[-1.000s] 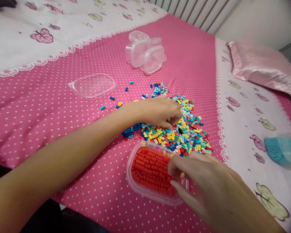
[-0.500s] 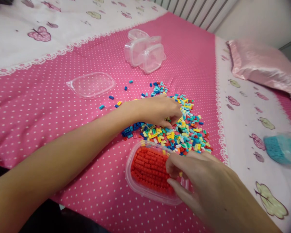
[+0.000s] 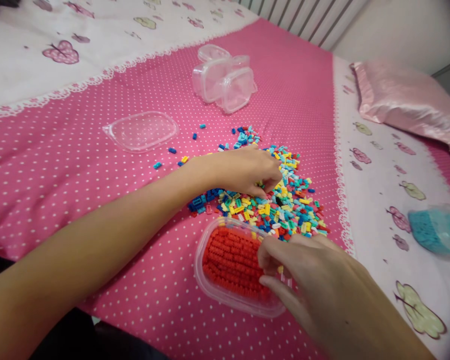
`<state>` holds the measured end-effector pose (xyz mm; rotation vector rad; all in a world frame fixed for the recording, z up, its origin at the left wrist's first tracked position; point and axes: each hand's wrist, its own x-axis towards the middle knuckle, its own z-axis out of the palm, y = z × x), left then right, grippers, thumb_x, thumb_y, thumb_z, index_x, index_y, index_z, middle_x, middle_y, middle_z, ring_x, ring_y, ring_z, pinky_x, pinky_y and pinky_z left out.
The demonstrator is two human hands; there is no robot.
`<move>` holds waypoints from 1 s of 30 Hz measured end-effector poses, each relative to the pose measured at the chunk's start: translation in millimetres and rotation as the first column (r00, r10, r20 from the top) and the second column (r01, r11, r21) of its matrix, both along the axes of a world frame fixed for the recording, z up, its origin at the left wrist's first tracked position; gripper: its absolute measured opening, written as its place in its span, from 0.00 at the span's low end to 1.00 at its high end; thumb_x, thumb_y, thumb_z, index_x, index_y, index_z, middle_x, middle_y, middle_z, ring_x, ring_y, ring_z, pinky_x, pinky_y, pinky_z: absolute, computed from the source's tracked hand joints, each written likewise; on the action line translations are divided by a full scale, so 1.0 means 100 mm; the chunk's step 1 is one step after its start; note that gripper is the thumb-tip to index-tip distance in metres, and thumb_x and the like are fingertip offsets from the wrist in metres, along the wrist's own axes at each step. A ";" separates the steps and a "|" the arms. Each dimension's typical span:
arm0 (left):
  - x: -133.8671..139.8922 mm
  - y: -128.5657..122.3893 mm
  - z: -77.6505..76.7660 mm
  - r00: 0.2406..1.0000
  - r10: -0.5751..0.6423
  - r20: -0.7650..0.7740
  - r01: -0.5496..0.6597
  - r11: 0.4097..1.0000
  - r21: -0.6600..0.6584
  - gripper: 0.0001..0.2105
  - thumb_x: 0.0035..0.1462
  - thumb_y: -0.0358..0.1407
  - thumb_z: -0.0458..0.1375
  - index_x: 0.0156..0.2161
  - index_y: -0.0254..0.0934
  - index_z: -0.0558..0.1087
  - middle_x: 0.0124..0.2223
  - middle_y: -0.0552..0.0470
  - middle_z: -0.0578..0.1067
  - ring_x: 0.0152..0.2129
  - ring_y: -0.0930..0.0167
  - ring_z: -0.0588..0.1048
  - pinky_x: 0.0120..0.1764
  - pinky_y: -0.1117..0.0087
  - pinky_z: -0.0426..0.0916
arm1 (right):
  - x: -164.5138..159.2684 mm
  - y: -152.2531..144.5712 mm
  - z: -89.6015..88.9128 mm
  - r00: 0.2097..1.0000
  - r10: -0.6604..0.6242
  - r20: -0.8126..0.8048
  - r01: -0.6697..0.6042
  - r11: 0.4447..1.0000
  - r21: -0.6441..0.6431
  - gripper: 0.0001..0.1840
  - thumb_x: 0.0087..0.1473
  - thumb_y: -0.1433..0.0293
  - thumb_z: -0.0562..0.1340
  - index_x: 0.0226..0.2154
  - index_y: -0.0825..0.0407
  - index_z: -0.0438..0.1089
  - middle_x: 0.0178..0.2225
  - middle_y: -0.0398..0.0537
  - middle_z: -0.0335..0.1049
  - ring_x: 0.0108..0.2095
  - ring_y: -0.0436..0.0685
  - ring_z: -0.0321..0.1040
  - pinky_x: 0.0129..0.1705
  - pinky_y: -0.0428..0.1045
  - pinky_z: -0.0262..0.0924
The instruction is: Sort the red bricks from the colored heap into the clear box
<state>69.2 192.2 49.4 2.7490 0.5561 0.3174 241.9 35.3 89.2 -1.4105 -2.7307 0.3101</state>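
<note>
Small building bricks [image 3: 264, 209] in many colours lie in a loose heap on the pink dotted cover. My left hand [image 3: 251, 170] rests on this heap, its fingers curled down into the bricks; whatever is between them is hidden. In front of the heap stands a clear plastic box [image 3: 207, 289] with red building bricks [image 3: 230, 260] packed in rows. Over the box's right end, my right hand [image 3: 303, 275] is bent with thumb and forefinger close together at the end of the red rows, at a red brick there.
A clear lid [image 3: 142, 131] lies flat at the left of the heap. Several clear tubs [image 3: 225, 80] are piled further back. On the right are a tub of turquoise bricks [image 3: 431, 232] and a pink pillow [image 3: 408, 102]. A few stray bricks [image 3: 172, 150] lie near the lid.
My right hand has shifted very slightly at the box's right end. My left hand stays in the same place on the heap.
</note>
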 end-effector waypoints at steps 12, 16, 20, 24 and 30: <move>-0.01 0.00 -0.02 1.000 -0.002 0.021 0.002 1.000 0.008 0.03 0.57 0.29 0.66 0.35 0.39 0.77 0.40 0.52 0.79 0.40 0.68 0.74 0.45 0.67 0.61 | 0.20 0.03 0.06 0.999 0.016 -0.031 -0.019 0.995 -0.096 0.11 0.50 0.78 0.62 0.31 0.44 0.68 0.26 0.39 0.73 0.25 0.55 0.70 0.25 0.48 0.57; -0.01 0.01 -0.02 1.000 0.000 0.026 0.000 1.000 0.018 0.02 0.57 0.31 0.66 0.34 0.38 0.77 0.40 0.52 0.79 0.41 0.68 0.75 0.45 0.67 0.61 | 0.40 0.16 0.15 0.986 -0.065 -0.153 0.054 0.995 -0.080 0.03 0.58 0.69 0.63 0.34 0.44 0.70 0.27 0.40 0.74 0.26 0.54 0.71 0.27 0.47 0.61; -0.02 0.03 -0.01 1.000 -0.012 0.017 0.012 1.000 0.009 0.03 0.58 0.33 0.65 0.34 0.38 0.76 0.38 0.53 0.80 0.39 0.68 0.75 0.43 0.68 0.61 | 0.52 0.31 0.15 0.924 -0.266 -0.275 0.282 0.959 0.020 0.06 0.58 0.62 0.65 0.33 0.45 0.72 0.29 0.43 0.75 0.28 0.56 0.72 0.31 0.49 0.63; -0.04 0.04 0.01 0.999 0.005 0.040 -0.005 1.000 -0.012 0.02 0.58 0.30 0.65 0.36 0.39 0.77 0.36 0.55 0.81 0.37 0.69 0.75 0.42 0.69 0.61 | 0.52 0.47 -0.01 0.800 -0.395 -0.451 0.430 0.903 -0.029 0.06 0.57 0.63 0.66 0.33 0.48 0.73 0.31 0.44 0.76 0.30 0.55 0.70 0.35 0.50 0.64; -0.04 0.04 0.06 0.989 -0.042 0.142 0.055 0.994 -0.091 0.05 0.59 0.27 0.63 0.39 0.39 0.76 0.36 0.55 0.80 0.35 0.71 0.76 0.40 0.71 0.62 | 0.48 0.64 -0.20 0.748 -0.429 -0.507 0.384 0.902 -0.196 0.08 0.59 0.65 0.64 0.39 0.51 0.74 0.35 0.48 0.78 0.34 0.57 0.73 0.39 0.52 0.67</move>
